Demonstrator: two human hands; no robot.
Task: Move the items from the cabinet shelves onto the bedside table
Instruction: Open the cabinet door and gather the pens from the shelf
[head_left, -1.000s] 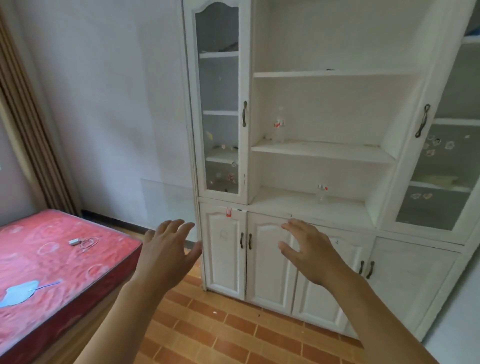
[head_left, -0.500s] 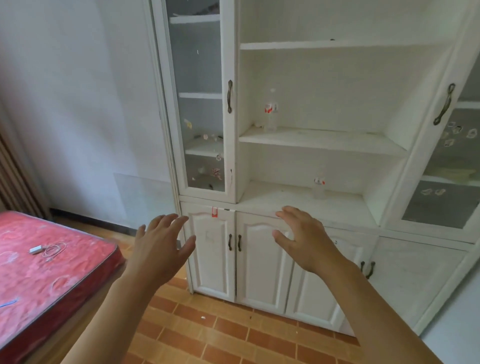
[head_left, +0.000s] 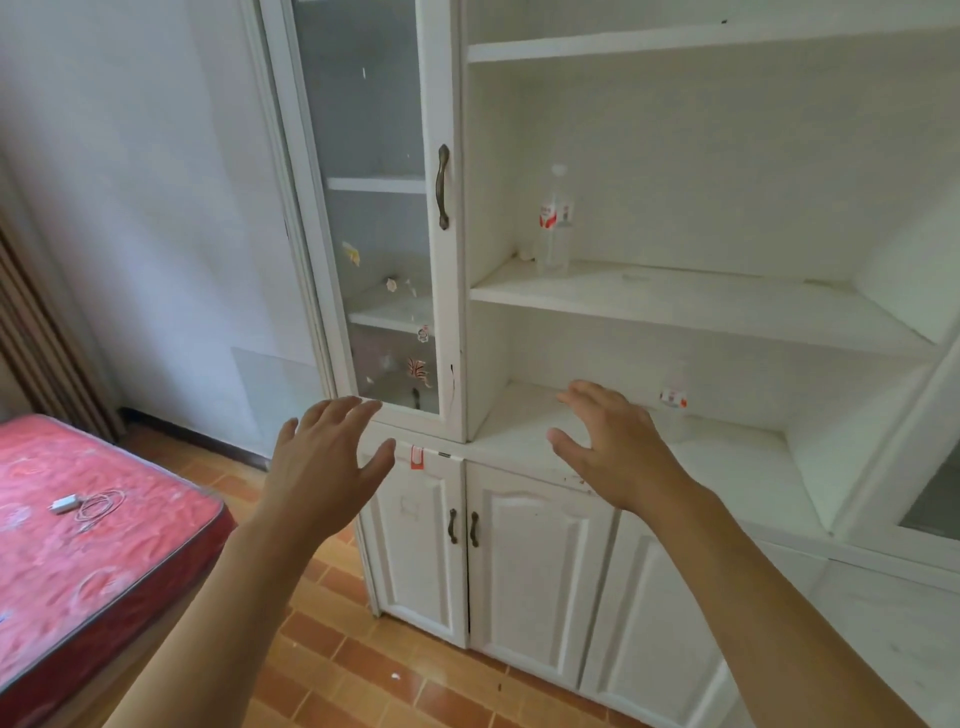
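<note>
Both grips empty and splayed for a reach: left hand hangs by the glass door, right hand over the bottom shelf short of bottle, likely first pick; second bottle upright one shelf up; bedside table out of view.

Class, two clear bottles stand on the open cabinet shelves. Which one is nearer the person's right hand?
The small bottle on the lower shelf, just beyond the right hand. The taller bottle stands one shelf higher, at the left.
</note>
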